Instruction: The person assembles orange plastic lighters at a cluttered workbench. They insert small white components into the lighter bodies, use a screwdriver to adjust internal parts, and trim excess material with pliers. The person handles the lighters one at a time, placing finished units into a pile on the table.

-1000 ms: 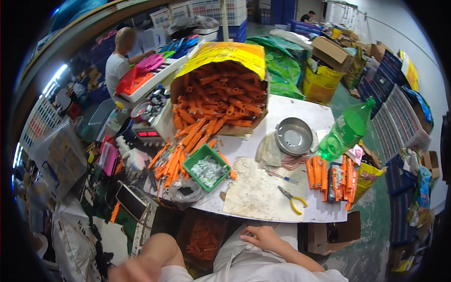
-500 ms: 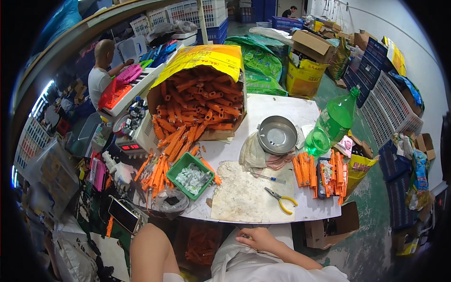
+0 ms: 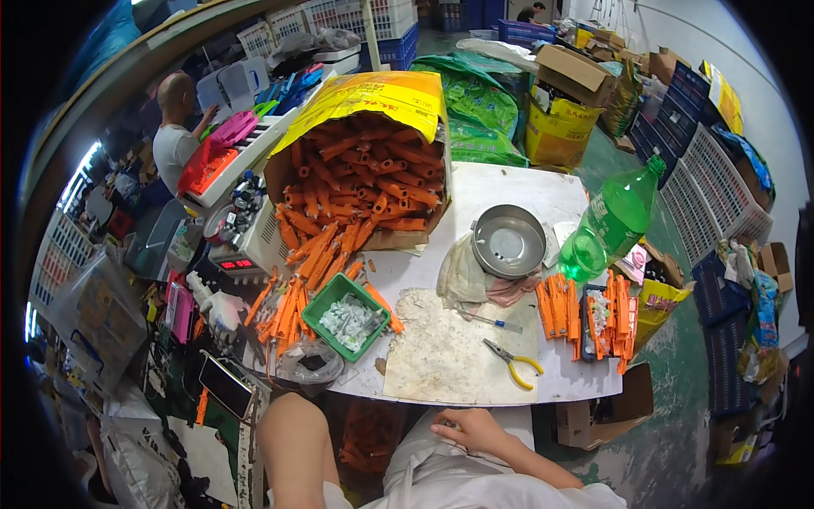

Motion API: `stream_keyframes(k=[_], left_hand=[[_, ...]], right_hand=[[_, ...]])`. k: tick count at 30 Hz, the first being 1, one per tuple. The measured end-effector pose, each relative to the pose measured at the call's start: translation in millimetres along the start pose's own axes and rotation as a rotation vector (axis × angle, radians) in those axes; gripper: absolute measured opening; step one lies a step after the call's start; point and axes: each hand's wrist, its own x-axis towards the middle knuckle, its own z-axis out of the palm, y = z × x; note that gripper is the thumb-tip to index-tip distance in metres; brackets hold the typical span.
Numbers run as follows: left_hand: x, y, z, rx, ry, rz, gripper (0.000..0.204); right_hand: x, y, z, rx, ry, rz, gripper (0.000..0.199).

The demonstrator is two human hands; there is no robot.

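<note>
My right hand (image 3: 471, 428) rests on my lap at the table (image 3: 509, 191) edge, fingers curled; can't tell if it pinches anything. Left hand out of view, only a bare arm (image 3: 292, 450) shows. Nearest on the table: 1 yellow-handled pliers (image 3: 511, 362), 1 worn mat (image 3: 445, 356). Also 1 green tray (image 3: 346, 316), 1 steel bowl (image 3: 508, 241), 1 green bottle (image 3: 612, 220), 1 box of orange tubes (image 3: 360, 182).

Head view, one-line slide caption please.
Right hand rests at the white table's near edge, before yellow-handled pliers and a cardboard box spilling orange plastic tubes.
</note>
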Motion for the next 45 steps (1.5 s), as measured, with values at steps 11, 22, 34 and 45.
stream_keyframes(k=[11,22,34,45], left_hand=[[-284.2,-243.5,-62.6,1.054,-1.388,-0.914,0.042],[-231.8,-160.3,-111.8,0.275,-0.344,-2.057,0.045],[-247.1,45.8,-9.3,-0.545,-0.041,-2.416,0.044],[-253.5,38.7,14.2,-0.207,0.026,-2.307,0.035]], right_hand=[[-18.1,-12.2,-16.7,0.120,0.149,-0.013,0.031],[-23.9,-8.7,-33.7,0.401,0.384,0.195,0.023],[20.5,-4.6,-76.5,0.645,0.433,0.185,0.032],[-13.6,-9.1,-50.2,-0.374,0.711,-0.066,0.040]])
